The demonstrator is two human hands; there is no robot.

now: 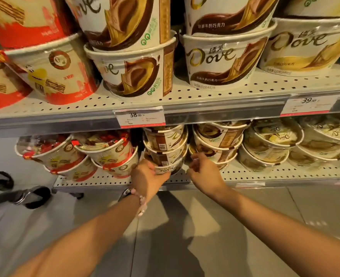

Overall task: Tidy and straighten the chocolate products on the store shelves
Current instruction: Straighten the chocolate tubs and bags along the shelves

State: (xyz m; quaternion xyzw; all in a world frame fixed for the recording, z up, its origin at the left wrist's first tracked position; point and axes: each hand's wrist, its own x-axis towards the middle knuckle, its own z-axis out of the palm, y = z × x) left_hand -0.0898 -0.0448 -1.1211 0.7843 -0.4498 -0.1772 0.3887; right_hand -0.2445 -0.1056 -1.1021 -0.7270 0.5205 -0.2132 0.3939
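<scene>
Both hands reach to the lower shelf (113, 181): the left hand (148, 177) curls round the bottom tub (166, 168) of a brown Dove stack (165, 145), likely to square it, while the right hand (202, 168) hovers just beside, fingers loosely bent, holding nothing (ready to steady, I judge). Farther up, the upper shelf (205, 96) carries larger stacked tubs (219, 64) facing front.
</scene>
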